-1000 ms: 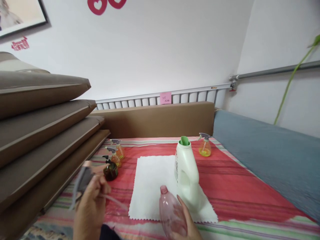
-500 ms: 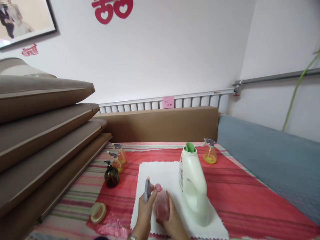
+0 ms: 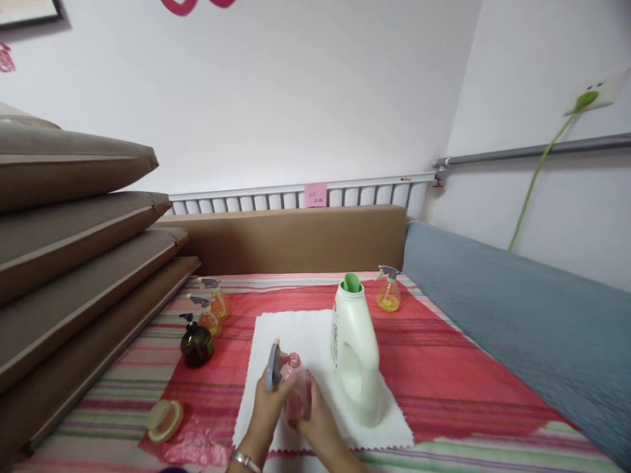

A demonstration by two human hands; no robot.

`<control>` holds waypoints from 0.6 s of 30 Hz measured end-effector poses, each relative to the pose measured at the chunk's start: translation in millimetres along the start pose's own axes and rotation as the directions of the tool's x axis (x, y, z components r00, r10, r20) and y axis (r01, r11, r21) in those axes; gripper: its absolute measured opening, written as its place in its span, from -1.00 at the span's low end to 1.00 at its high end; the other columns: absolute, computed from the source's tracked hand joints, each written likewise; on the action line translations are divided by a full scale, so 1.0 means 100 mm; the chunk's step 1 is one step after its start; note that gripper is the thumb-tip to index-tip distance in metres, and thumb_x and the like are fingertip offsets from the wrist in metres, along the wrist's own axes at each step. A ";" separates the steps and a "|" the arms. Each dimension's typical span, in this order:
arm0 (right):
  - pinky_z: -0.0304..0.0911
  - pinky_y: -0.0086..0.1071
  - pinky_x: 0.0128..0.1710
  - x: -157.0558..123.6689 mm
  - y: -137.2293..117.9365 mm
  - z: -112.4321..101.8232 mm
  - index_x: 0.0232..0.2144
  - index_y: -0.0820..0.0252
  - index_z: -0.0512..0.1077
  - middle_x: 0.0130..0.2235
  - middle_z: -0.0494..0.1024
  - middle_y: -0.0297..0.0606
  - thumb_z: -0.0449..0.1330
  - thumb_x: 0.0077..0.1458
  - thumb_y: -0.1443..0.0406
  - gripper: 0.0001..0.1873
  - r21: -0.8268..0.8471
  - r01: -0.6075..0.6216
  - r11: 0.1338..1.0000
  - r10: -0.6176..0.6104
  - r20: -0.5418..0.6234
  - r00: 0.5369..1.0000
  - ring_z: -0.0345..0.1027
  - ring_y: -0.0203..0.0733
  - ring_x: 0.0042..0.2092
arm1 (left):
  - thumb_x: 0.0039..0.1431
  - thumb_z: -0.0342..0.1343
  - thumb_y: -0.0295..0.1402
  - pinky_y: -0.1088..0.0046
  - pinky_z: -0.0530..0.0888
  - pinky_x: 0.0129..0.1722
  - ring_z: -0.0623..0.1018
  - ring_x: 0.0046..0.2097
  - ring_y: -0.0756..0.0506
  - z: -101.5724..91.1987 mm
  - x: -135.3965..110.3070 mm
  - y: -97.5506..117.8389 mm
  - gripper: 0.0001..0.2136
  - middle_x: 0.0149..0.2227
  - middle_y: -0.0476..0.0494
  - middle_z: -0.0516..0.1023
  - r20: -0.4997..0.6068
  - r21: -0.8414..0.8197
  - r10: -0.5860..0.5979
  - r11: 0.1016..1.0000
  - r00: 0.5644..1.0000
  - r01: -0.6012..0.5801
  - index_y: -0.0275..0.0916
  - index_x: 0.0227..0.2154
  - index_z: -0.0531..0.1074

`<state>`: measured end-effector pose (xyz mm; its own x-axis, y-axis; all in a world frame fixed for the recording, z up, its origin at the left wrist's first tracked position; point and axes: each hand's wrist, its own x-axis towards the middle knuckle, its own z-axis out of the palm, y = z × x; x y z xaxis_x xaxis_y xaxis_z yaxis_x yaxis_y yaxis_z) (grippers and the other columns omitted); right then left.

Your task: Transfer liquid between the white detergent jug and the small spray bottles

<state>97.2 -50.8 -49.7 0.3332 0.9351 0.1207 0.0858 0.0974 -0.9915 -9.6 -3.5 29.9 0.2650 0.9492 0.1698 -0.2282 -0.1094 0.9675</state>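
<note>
Over the white cloth (image 3: 276, 328), my right hand (image 3: 317, 420) is wrapped round the right side of a clear pink spray bottle (image 3: 296, 399), whose neck is uncapped. My left hand (image 3: 269, 404) grips a grey trigger spray head (image 3: 273, 369), and its thumb also rests against the left side of the bottle. The bottle stands roughly upright between both hands; its base is partly hidden. Just to the right is a large pale green jug (image 3: 362, 374) with a handle and a green spout in its open mouth.
Two orange spray bottles (image 3: 220, 305) and a dark green pump bottle (image 3: 196, 347) stand at left. A round pale lid (image 3: 164, 420) lies nearer. Another spray bottle (image 3: 389, 297) with yellow liquid stands back right. Stacked cushions (image 3: 79, 263) rise at left; a blue padded edge (image 3: 493, 309) borders the right.
The camera view has turned slightly to the right, so everything sits further left in the picture. Both hands keep their hold on the spray head and bottle.
</note>
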 end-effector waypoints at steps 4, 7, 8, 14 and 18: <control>-0.02 -0.03 0.18 -0.25 -0.20 -0.26 -0.03 -0.06 0.32 0.07 0.38 -0.30 0.20 -0.26 0.37 -0.36 -0.074 0.040 0.996 -0.044 -0.056 0.997 0.13 0.17 0.15 | -0.14 0.28 -0.25 0.30 0.28 0.09 0.46 0.01 -0.17 -0.01 -0.05 0.03 -0.39 -0.10 -0.11 0.53 -0.036 0.002 -0.007 1.000 0.999 0.007 -0.15 0.04 0.29; 0.06 -0.04 0.12 -0.49 -0.52 -0.66 -0.15 0.08 0.42 -0.05 0.47 -0.17 0.18 -0.07 0.19 -0.64 -0.160 0.059 0.985 -0.087 -0.170 0.982 0.25 0.11 0.05 | -0.15 0.29 -0.24 0.29 0.26 0.09 0.47 -0.02 -0.16 0.00 -0.06 0.04 -0.40 -0.15 -0.09 0.53 -0.027 -0.001 -0.011 1.000 1.000 0.011 -0.17 0.03 0.31; 0.07 -0.03 0.11 -0.54 -0.63 -0.81 -0.16 0.12 0.41 -0.06 0.47 -0.13 0.18 -0.06 0.14 -0.62 -0.176 0.045 0.983 -0.094 -0.283 0.955 0.26 0.11 0.03 | -0.15 0.29 -0.25 0.29 0.26 0.09 0.47 -0.03 -0.16 0.00 -0.06 0.04 -0.40 -0.16 -0.08 0.53 -0.021 -0.006 -0.016 1.000 1.000 0.016 -0.17 0.02 0.31; 0.09 -0.15 0.11 -0.41 -0.90 -1.31 0.02 0.21 0.16 0.14 0.25 0.02 0.19 -0.12 -0.03 -0.28 -0.032 -0.007 0.999 -0.014 -0.596 0.803 0.14 0.05 0.15 | -0.17 0.30 -0.24 0.27 0.33 0.01 0.49 -0.12 -0.15 -0.01 -0.06 0.01 -0.36 -0.23 -0.06 0.51 -0.023 -0.093 -0.002 0.996 1.000 0.000 -0.16 0.06 0.28; 0.30 -0.25 -0.14 -0.18 -0.82 -1.21 -0.14 0.26 0.33 -0.10 0.51 -0.08 0.22 -0.16 -0.05 -0.38 -0.079 -0.096 0.992 0.059 -0.380 0.923 0.37 0.05 -0.07 | -0.18 0.31 -0.26 0.30 0.33 0.00 0.48 -0.10 -0.17 -0.01 -0.10 0.02 -0.47 -0.21 -0.08 0.52 -0.019 -0.133 -0.028 0.991 0.999 0.025 -0.20 -0.06 0.39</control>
<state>197.6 -117.2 35.2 0.6695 0.7395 0.0706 0.1273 -0.0205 -0.9917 -13.8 -12.6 30.0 0.2532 0.9573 0.1395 -0.3446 -0.0455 0.9377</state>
